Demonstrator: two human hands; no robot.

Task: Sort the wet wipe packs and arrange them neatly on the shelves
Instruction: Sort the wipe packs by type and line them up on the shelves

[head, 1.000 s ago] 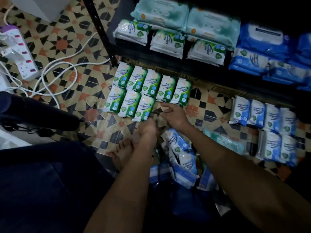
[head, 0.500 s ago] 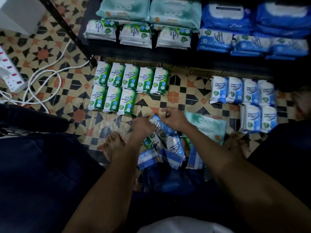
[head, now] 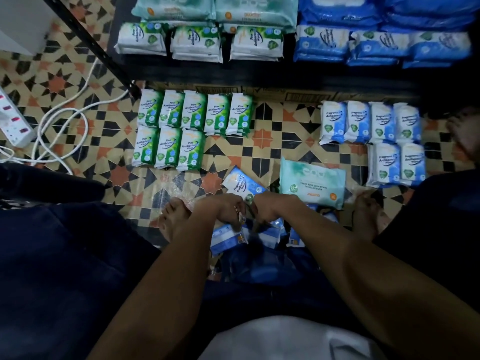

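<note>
I am crouched on the tiled floor [head: 262, 141] in front of the dark shelf [head: 259, 71]. There is a bare strip of tiles between the green packs [head: 192, 128] on my left and the blue packs [head: 371, 136] on my right. The green ones lie in two neat rows, five at the back and three in front. The blue ones lie in two rows too, four and then two. On the shelf sit more green, teal and blue packs, right up to its front edge. A black shelf leg [head: 104, 55] slants down beside the green rows. A white power strip [head: 15, 120] and its cords [head: 65, 126] lie well off to the left.

My left hand [head: 223, 211] and my right hand [head: 270, 209] are close together, almost touching, down in the pile of loose packs [head: 259, 237] between my feet. My fingers curl down into the pile. It is dark and blurry there, so I cannot tell what each hand is holding. One loose blue pack [head: 241, 185] lies tilted just past my hands. A big teal pack [head: 311, 185] lies flat just right of it, near my right wrist.

A moment ago my hands were pinching that blue pack up off the pile. Now they are lower and the pack lies above them.
</note>
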